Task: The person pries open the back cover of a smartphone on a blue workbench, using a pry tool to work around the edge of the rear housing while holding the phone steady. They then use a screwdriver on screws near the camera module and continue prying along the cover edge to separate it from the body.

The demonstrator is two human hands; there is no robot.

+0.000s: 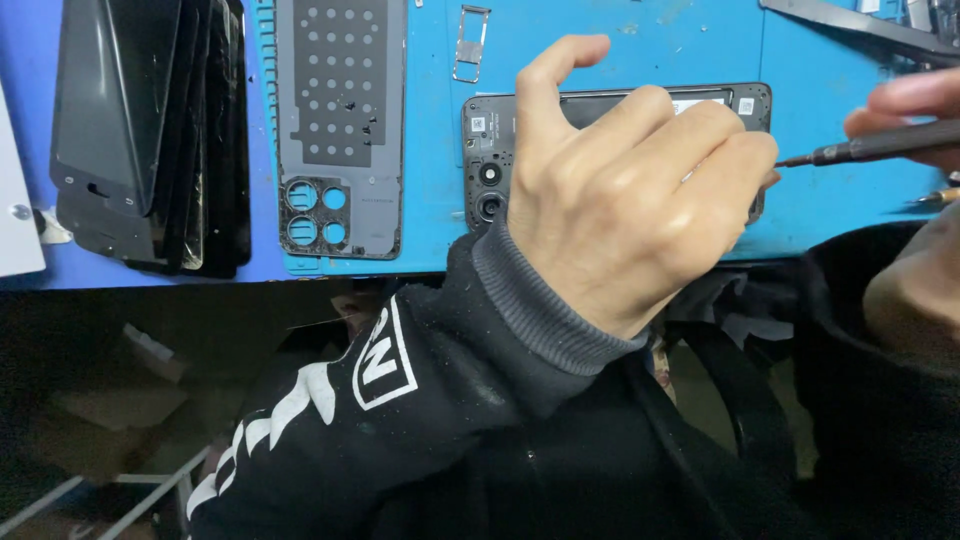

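Observation:
An opened black phone [487, 140] lies back-up on the blue work mat [640, 40], its camera holes at the left end. My left hand [620, 190] rests on top of it and presses it down, covering most of its middle. My right hand [915, 110] comes in from the right edge and grips a dark screwdriver [870, 148]. The tool's tip points left at the phone's right end, beside my left fingertips. Whether the tip touches the phone is hidden.
A grey phone back cover [340, 130] with camera cut-outs lies left of the phone. A stack of black screen panels [150, 130] leans further left. A small metal SIM tray [470, 42] lies above the phone. Tools [860, 25] sit at the top right. The table edge runs just below the phone.

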